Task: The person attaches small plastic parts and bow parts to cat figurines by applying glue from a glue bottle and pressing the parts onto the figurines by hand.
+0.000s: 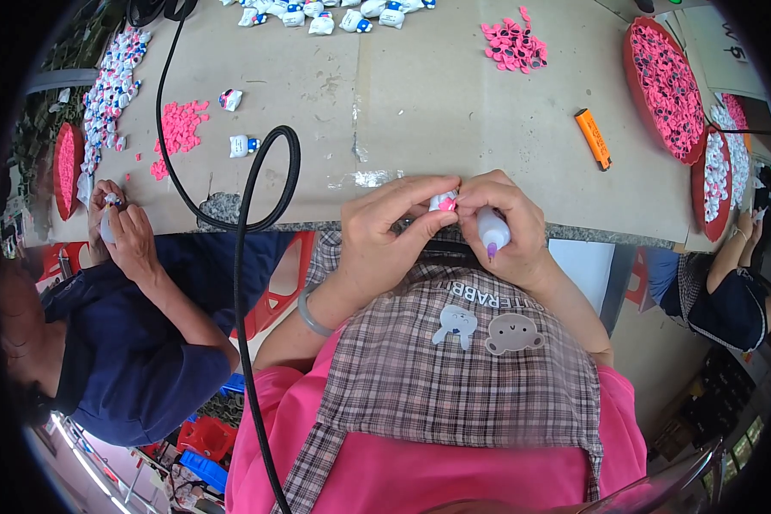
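Note:
Close to the table's near edge, my left hand (379,230) pinches a small white figurine (442,201) with a pink patch between thumb and fingers. My right hand (524,224) is closed round a small translucent squeeze bottle (494,230), its purple tip pointing down toward me. Fingertips of the right hand also touch the figurine's right side. Part of the figurine is hidden by my fingers.
A black cable (295,163) loops over the table (420,103) left of my hands. Pink pieces (180,127), white-and-blue figurines (111,94) and an orange lighter (593,139) lie around. Red trays (632,77) stand at right. A co-worker (146,334) sits left; another (720,291) is far right.

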`<state>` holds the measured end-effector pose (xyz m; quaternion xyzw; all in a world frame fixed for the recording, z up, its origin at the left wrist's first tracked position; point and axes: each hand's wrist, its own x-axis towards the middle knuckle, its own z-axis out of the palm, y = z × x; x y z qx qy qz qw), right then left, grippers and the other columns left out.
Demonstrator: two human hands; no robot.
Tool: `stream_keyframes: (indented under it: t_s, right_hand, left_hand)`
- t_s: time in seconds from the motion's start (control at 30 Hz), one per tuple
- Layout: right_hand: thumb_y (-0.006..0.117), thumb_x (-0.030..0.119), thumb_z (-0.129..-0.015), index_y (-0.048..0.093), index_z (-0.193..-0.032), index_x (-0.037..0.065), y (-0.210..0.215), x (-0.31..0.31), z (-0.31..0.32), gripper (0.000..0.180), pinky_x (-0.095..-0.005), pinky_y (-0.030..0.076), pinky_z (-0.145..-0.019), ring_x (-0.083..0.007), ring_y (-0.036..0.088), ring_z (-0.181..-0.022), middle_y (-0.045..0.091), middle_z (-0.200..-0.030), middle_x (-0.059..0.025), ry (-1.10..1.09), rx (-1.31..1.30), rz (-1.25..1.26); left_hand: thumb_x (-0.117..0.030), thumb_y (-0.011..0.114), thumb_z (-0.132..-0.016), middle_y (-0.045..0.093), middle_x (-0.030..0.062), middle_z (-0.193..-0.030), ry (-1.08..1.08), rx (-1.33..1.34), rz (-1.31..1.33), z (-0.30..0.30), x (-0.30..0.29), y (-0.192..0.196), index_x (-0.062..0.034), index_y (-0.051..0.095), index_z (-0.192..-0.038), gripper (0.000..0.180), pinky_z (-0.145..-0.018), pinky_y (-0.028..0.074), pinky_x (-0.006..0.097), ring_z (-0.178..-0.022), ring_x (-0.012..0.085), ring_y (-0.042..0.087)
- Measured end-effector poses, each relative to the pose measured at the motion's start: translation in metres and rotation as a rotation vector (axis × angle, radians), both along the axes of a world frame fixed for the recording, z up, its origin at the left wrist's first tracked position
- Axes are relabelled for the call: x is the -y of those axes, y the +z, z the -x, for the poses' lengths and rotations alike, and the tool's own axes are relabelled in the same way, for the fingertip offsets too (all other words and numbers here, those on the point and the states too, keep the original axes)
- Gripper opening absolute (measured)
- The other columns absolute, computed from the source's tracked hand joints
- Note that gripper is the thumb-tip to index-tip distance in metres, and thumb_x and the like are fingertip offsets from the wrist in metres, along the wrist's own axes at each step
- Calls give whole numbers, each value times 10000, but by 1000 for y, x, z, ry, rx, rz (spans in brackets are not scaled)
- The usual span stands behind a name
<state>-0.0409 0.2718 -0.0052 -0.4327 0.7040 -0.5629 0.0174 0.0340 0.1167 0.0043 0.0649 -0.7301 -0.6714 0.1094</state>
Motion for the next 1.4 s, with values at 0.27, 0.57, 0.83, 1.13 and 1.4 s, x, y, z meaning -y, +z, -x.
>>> stream_keyframes:
  t_s: [0.27, 0.57, 0.83, 1.13, 1.4]
  right_hand:
    - [664, -118, -773, 413, -1057, 66, -2, 0, 0, 421, -252, 486, -662, -164, 579, -830, 549, -972, -148, -39, 77, 96]
    - [653, -123, -762, 485, -1025, 46, -2, 3, -3, 354, -252, 488, -669, -151, 581, -813, 571, -932, -131, -74, 185, 133]
    - [692, -19, -729, 663, -924, 23, 17, 3, 6, 201, -282, 510, -649, -178, 642, -771, 625, -878, -93, -186, 238, -101]
    - [681, 7, -769, 670, -925, 24, 17, 2, 11, 157, -269, 499, -659, -165, 647, -771, 653, -863, -77, -159, 382, -142]
    - [667, 24, -806, 661, -901, 14, 17, 2, 10, 95, -265, 498, -668, -145, 645, -772, 664, -851, -74, -152, 504, -183]
  left_hand:
    - [50, 696, -768, 661, 166, -1073, -62, -113, 90, 2, 4, -3, 27, 650, -1089, 325, -778, 548, 273, -966, 203, 650]
    - [53, 688, -774, 654, 168, -1092, -79, -131, 157, 3, 3, 0, 34, 640, -1087, 317, -820, 532, 294, -984, 217, 644]
    - [45, 659, -792, 646, 112, -1041, -21, -78, -112, 7, 2, -5, 7, 633, -1079, 290, -728, 533, 239, -881, 147, 634]
    - [-1, 702, -778, 642, 121, -1046, -33, -3, -64, 4, 6, -4, -6, 661, -1089, 314, -704, 538, 249, -832, 153, 635]
    - [30, 717, -750, 637, 123, -1040, -23, 25, -116, 5, 3, -3, 20, 646, -1099, 356, -726, 560, 250, -843, 149, 646]
